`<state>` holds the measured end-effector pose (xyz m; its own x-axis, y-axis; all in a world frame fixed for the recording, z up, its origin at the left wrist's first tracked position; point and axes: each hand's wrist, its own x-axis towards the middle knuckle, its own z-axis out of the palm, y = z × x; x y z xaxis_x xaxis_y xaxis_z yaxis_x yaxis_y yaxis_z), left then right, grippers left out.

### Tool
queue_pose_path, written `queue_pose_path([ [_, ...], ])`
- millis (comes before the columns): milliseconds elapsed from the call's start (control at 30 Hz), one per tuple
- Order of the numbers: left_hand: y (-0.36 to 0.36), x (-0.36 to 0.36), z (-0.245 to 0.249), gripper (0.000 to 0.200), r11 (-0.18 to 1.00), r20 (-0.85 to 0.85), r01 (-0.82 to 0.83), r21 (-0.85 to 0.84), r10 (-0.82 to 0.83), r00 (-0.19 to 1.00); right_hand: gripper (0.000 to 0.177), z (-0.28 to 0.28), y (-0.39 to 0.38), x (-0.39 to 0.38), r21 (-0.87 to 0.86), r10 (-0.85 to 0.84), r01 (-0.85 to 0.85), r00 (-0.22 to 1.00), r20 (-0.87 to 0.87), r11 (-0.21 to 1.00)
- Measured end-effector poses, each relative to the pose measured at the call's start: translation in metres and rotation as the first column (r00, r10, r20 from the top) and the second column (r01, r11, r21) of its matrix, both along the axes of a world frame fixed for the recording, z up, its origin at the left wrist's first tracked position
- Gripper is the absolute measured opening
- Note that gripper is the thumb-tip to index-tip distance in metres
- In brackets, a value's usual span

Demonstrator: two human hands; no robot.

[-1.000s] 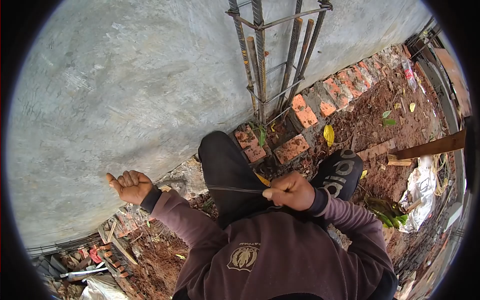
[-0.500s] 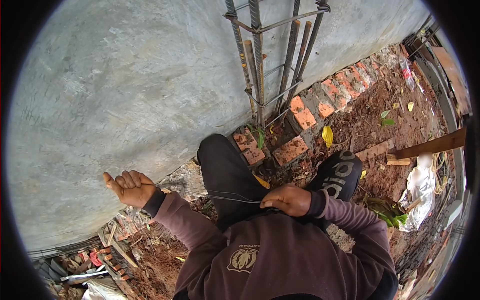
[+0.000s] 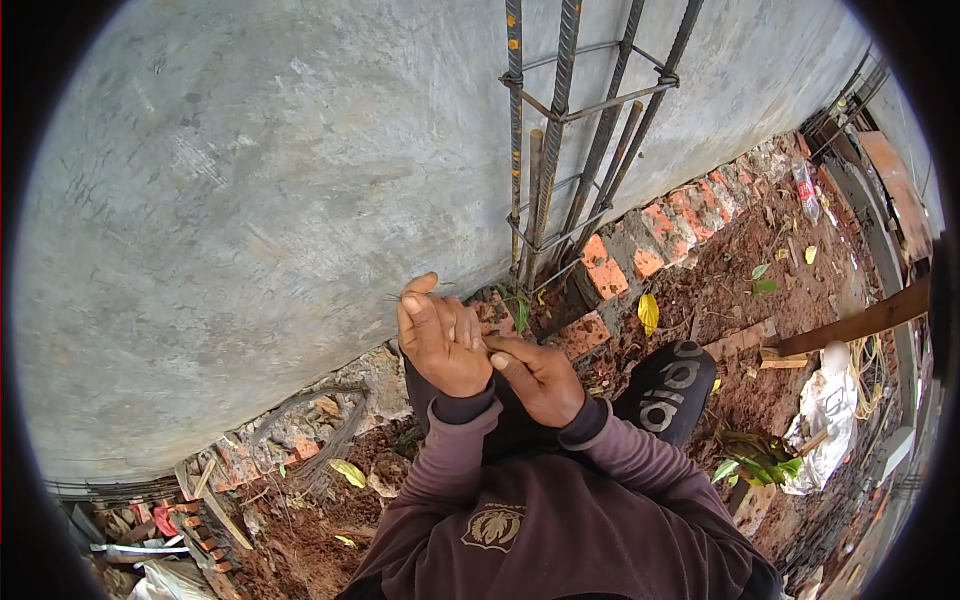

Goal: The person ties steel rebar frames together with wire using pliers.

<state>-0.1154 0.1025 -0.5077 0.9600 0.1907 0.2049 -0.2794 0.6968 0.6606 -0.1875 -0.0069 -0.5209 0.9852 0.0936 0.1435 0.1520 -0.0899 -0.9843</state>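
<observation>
My left hand (image 3: 441, 343) is closed in front of the wall, thumb and forefinger pinching thin tie wire (image 3: 394, 297). Short ends of it poke out on either side of the fingertips. Right beside it, my right hand (image 3: 541, 381) is closed too, its thumb and forefinger pinched at the left hand's lower fingers. The wire inside that pinch is mostly hidden. Both hands are above my lap. Beyond them stands an upright cage of ribbed steel bars (image 3: 562, 130), joined by square stirrups (image 3: 612, 103).
A grey plastered wall (image 3: 250, 200) rises ahead. A brick course (image 3: 665, 235) runs along its foot at right. A loose wire bundle (image 3: 345, 432) lies at left. At right are a wooden plank (image 3: 860, 318), a white sack (image 3: 830, 400) and a plastic bottle (image 3: 806, 190).
My left hand has come from far left to meet my right hand, which moved slightly up and left. Wire strands no longer stretch between them. The view has shifted, moving the steel cage rightward.
</observation>
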Motion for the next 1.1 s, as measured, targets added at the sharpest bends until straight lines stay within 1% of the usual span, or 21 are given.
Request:
queue_pose_path([
  [33, 0.002, 0.0, 0.002, 0.032, 1.0, -0.009, 0.023, 0.015, -0.023, 1.0, 0.024, -0.005, -0.002, 0.002, -0.107, -0.038, 0.048, 0.995, 0.089, 0.993],
  [67, 0.009, 0.002, -0.003, 0.032, 0.99, -0.037, 0.109, 0.085, -0.107, 0.994, 0.026, -0.007, -0.008, 0.006, -0.145, -0.053, 0.088, 0.971, 0.233, 0.986],
  [100, 0.012, 0.004, -0.008, 0.033, 0.977, -0.042, 0.128, 0.168, -0.123, 0.992, 0.026, -0.003, -0.022, 0.004, -0.217, -0.027, 0.055, 0.991, 0.13, 0.975],
  [167, 0.016, 0.006, -0.014, 0.034, 0.933, -0.056, 0.159, 0.323, -0.149, 0.987, 0.027, 0.044, -0.042, 0.008, -0.354, 0.008, -0.037, 0.996, -0.084, 0.934],
  [200, 0.014, 0.004, -0.015, 0.035, 0.939, -0.107, 0.248, 0.239, -0.228, 0.968, 0.027, 0.048, -0.04, 0.011, -0.351, 0.0, -0.023, 0.998, -0.066, 0.936],
  [233, 0.005, 0.0, -0.016, 0.037, 0.946, -0.111, 0.257, 0.199, -0.239, 0.965, 0.028, 0.052, -0.037, 0.013, -0.348, -0.007, -0.01, 0.999, -0.047, 0.938],
  [300, -0.015, 0.002, -0.015, 0.04, 0.956, -0.102, 0.272, 0.112, -0.261, 0.96, 0.028, 0.043, -0.033, 0.023, -0.384, -0.051, 0.015, 0.995, -0.083, 0.923],
  [333, -0.015, 0.007, -0.012, 0.035, 0.961, -0.091, 0.243, 0.133, -0.233, 0.968, 0.027, 0.039, -0.027, 0.027, -0.305, -0.144, 0.185, 0.978, 0.151, 0.934],
  [433, -0.004, 0.012, -0.011, 0.035, 0.934, -0.059, 0.355, -0.02, -0.356, 0.933, 0.028, 0.06, -0.04, 0.015, -0.366, -0.093, 0.14, 0.985, 0.143, 0.92],
  [467, 0.007, 0.015, -0.014, 0.036, 0.961, -0.066, 0.278, -0.001, -0.277, 0.959, 0.033, 0.066, -0.053, 0.007, -0.449, -0.104, 0.141, 0.989, 0.105, 0.883],
  [500, 0.019, 0.024, -0.018, 0.037, 0.979, -0.066, 0.201, 0.019, -0.2, 0.978, 0.033, 0.045, -0.071, 0.007, -0.396, -0.122, 0.256, 0.935, 0.332, 0.882],
  [533, 0.024, 0.031, -0.023, 0.037, 0.992, -0.064, 0.124, 0.034, -0.122, 0.99, 0.029, 0.062, -0.085, -0.001, -0.534, -0.255, 0.271, 0.961, 0.106, 0.801],
  [567, 0.021, 0.034, -0.03, 0.037, 0.98, -0.121, 0.164, 0.113, -0.15, 0.981, 0.023, 0.064, -0.098, -0.001, -0.588, -0.364, 0.287, 0.931, -0.013, 0.756],
  [633, 0.008, 0.038, -0.047, 0.038, 0.931, -0.238, 0.256, 0.262, -0.195, 0.952, 0.021, 0.036, -0.12, 0.008, -0.6, -0.371, 0.356, 0.923, 0.104, 0.717],
  [667, -0.003, 0.042, -0.064, 0.04, 0.88, -0.263, 0.354, 0.317, -0.277, 0.924, 0.021, 0.02, -0.123, 0.014, -0.595, -0.364, 0.352, 0.925, 0.104, 0.723],
  [733, -0.023, 0.053, -0.094, 0.041, 0.853, -0.256, 0.38, 0.358, -0.301, 0.918, 0.022, -0.009, -0.125, 0.027, -0.581, -0.355, 0.35, 0.928, 0.111, 0.735],
  [833, -0.035, 0.071, -0.113, 0.043, 0.789, -0.254, 0.444, 0.425, -0.367, 0.895, 0.022, -0.023, -0.114, 0.048, -0.497, -0.444, 0.419, 0.893, 0.075, 0.759],
  [867, -0.037, 0.075, -0.116, 0.044, 0.762, -0.254, 0.465, 0.45, -0.39, 0.885, 0.023, -0.031, -0.112, 0.058, -0.416, -0.422, 0.423, 0.901, 0.101, 0.805],
  [967, -0.044, 0.082, -0.118, 0.042, 0.763, -0.33, 0.52, 0.383, -0.413, 0.849, 0.023, -0.043, -0.103, 0.075, -0.405, -0.328, 0.332, 0.941, 0.081, 0.852],
  [1067, -0.042, 0.087, -0.113, 0.038, 0.777, -0.275, 0.591, 0.218, -0.532, 0.801, 0.024, -0.054, -0.102, 0.087, -0.402, -0.276, 0.295, 0.955, 0.107, 0.867],
  [1100, -0.039, 0.086, -0.111, 0.036, 0.759, -0.292, 0.625, 0.183, -0.565, 0.772, 0.025, -0.058, -0.102, 0.089, -0.394, -0.269, 0.291, 0.957, 0.111, 0.872],
])
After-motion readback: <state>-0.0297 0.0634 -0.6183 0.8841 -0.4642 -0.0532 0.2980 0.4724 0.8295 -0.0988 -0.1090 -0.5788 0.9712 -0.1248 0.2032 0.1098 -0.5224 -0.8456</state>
